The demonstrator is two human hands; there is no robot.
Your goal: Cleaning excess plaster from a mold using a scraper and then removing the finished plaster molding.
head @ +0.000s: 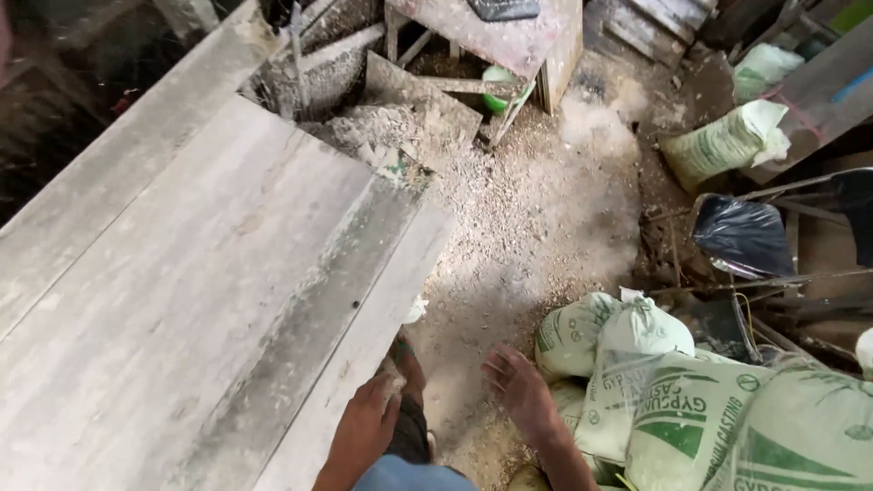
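The left half of the view is filled by a stack of wide grey boards (182,300), laid flat and running from the near left toward the far middle, their long right edge standing raised above the floor. A strip of dusty floor (546,227), strewn with pale shavings, is left open between that edge and the clutter on the right, and it is the only free room for stepping. On the near right, white and green sacks (691,400) are piled against one another, probably stacked there to be kept off the walkway. Further off on the right a smaller sack (727,141) is leant against planks, with a black plastic bag (744,236) just nearer than it among metal rods. At the far middle a rough wooden bench (509,41) is seen, with scrap boards and rubble heaped at its foot. The left hand (364,432) is rested on the near end of the boards' right edge, fingers curled loosely over it as if for support; nothing is gripped in it. The right hand (518,386) is held free over the floor beside the sacks, fingers spread open and empty. A bare foot (409,364) is placed between the two hands, close against the board edge.
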